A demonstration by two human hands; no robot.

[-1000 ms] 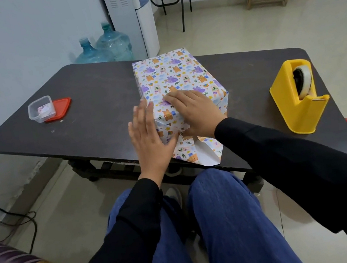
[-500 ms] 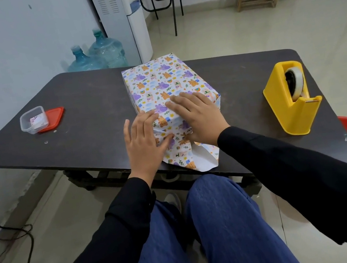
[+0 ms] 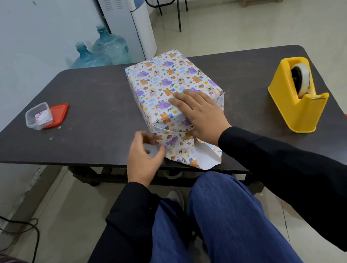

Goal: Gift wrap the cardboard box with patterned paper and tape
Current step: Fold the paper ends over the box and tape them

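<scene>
I see the wrapped box (image 3: 164,80) at the table's (image 3: 93,94) near edge. My right hand (image 3: 201,112) lies flat on top, fingers straight. My left hand (image 3: 142,157) pinches the loose paper flap (image 3: 182,150). The tape dispenser (image 3: 296,101) stands near the right edge, and the tub (image 3: 38,116) and red lid (image 3: 59,112) near the left.

Soft even daylight (bowed edges)

Legible text: none | patterned paper (image 3: 166,79): cartoon animals, rainbows and stars only, no lettering made out | packet (image 3: 42,116) in clear tub (image 3: 29,117): pink print, too small to read | yellow tape dispenser (image 3: 295,108): plain faces
</scene>
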